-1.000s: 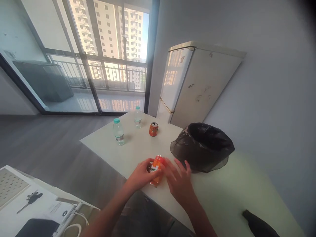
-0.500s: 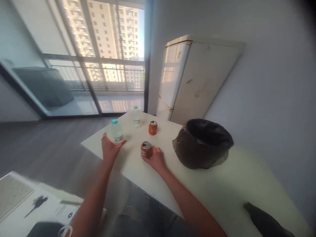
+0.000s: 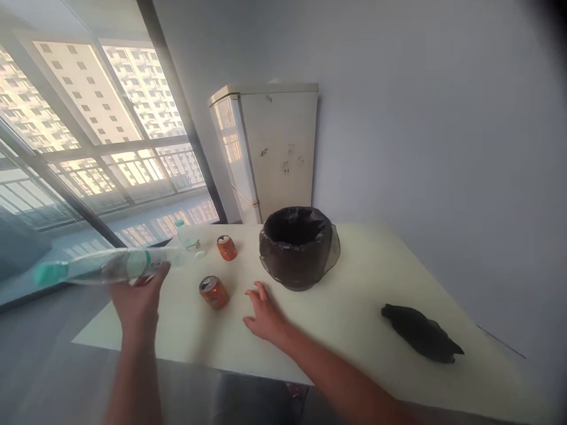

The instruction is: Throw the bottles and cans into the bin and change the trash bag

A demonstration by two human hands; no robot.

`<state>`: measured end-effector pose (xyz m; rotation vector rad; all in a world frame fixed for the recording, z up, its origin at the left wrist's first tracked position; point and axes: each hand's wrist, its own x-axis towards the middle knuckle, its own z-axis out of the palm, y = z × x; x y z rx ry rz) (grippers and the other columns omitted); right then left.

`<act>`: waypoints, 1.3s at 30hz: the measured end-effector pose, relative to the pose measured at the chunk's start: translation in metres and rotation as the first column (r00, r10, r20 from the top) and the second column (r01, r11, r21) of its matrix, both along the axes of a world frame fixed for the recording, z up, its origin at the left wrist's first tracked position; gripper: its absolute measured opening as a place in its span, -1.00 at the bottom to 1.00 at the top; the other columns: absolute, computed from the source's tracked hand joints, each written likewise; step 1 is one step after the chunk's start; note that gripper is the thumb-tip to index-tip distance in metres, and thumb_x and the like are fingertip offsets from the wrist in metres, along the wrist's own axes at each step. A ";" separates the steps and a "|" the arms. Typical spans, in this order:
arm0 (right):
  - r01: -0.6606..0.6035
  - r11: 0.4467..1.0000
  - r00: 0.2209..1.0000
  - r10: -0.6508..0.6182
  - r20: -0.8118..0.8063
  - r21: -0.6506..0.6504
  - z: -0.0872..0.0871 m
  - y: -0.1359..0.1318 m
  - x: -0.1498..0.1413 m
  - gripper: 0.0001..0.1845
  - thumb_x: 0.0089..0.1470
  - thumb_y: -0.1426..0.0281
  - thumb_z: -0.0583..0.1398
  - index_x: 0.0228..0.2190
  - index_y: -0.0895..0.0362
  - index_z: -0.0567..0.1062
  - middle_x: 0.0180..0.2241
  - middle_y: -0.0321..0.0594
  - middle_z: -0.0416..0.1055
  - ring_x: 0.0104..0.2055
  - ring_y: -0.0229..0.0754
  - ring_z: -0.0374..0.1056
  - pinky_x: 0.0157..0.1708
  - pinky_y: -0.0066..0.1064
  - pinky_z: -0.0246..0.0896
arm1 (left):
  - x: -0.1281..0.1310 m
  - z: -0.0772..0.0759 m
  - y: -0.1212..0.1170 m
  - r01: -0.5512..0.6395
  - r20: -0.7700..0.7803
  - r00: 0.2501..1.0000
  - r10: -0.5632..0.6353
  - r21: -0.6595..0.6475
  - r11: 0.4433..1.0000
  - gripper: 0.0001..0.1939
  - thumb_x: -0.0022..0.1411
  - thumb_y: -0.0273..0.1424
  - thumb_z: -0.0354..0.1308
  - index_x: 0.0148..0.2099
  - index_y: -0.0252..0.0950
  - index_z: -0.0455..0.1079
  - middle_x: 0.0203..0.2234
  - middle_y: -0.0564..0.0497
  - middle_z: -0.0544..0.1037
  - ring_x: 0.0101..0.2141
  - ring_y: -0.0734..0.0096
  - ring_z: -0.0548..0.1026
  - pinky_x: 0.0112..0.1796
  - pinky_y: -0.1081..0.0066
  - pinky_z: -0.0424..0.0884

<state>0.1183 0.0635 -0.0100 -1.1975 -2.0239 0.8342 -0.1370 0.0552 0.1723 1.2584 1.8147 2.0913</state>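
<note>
My left hand [image 3: 138, 301] grips a clear plastic bottle [image 3: 128, 264] with a green cap, held sideways above the table's left part and slightly blurred. Fingers apart, my right hand [image 3: 264, 316] hovers over the table and holds nothing. To its left stands an orange can [image 3: 214, 293], not touching it. Behind that are a second orange can [image 3: 227, 248] and another clear bottle [image 3: 189, 241], partly overlapped by the held one. A bin lined with a black bag [image 3: 297, 260] stands beyond my right hand.
A dark folded cloth or bag [image 3: 420, 332] lies on the right of the white table [image 3: 345, 342]. Behind the table stand an old white refrigerator [image 3: 281, 147] and a wall. Large windows [image 3: 101, 118] are at the left.
My left hand has taken hold of the nearer bottle, lifted it and tipped it sideways. My right hand has let go of the nearer can. The view has turned to the right.
</note>
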 end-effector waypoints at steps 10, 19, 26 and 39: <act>0.059 0.998 0.988 -0.055 -0.141 0.028 -0.002 0.014 0.000 -0.42 -0.17 0.64 0.27 -0.05 0.13 0.41 0.13 0.02 0.16 -0.03 -0.02 0.37 0.00 -0.20 0.36 | 0.245 0.128 0.085 0.650 -0.160 0.741 -0.652 -0.069 0.757 -0.27 -0.06 -0.30 0.55 0.11 -0.21 0.31 -0.17 -0.05 0.58 -0.33 0.36 0.56 -0.28 0.29 0.53; 0.004 0.997 0.991 0.007 -0.137 0.075 -0.005 0.014 0.003 -0.55 -0.19 0.68 0.20 -0.22 0.09 0.39 -0.07 -0.14 0.21 -0.09 -0.09 0.34 -0.02 -0.29 0.34 | 0.283 0.099 0.106 0.528 -0.301 0.427 -0.853 -0.683 0.505 -0.42 0.04 -0.21 0.49 0.04 -0.32 0.41 -0.17 -0.12 0.66 -0.15 0.16 0.61 -0.06 0.20 0.50; -0.001 0.995 0.989 0.016 -0.147 0.101 -0.010 0.013 0.003 -0.60 -0.18 0.68 0.16 -0.26 0.08 0.41 -0.10 -0.13 0.25 -0.03 -0.04 0.35 0.08 -0.26 0.33 | 0.280 0.073 0.094 0.515 -0.365 0.389 -0.846 -0.675 0.528 -0.70 0.15 -0.27 0.41 -0.10 -0.25 0.48 -0.30 0.03 0.66 -0.22 0.29 0.62 -0.09 0.32 0.49; 0.006 0.992 0.994 0.008 -0.106 0.124 -0.006 0.007 0.007 -0.73 -0.05 0.63 0.20 -0.29 0.09 0.46 -0.10 -0.08 0.31 -0.04 0.03 0.38 0.06 -0.13 0.34 | -0.037 0.039 0.107 -0.285 -0.511 0.850 0.128 -0.241 0.928 -0.47 0.25 -0.24 0.32 0.21 -0.25 0.35 0.16 -0.28 0.39 0.18 -0.05 0.41 0.15 0.06 0.37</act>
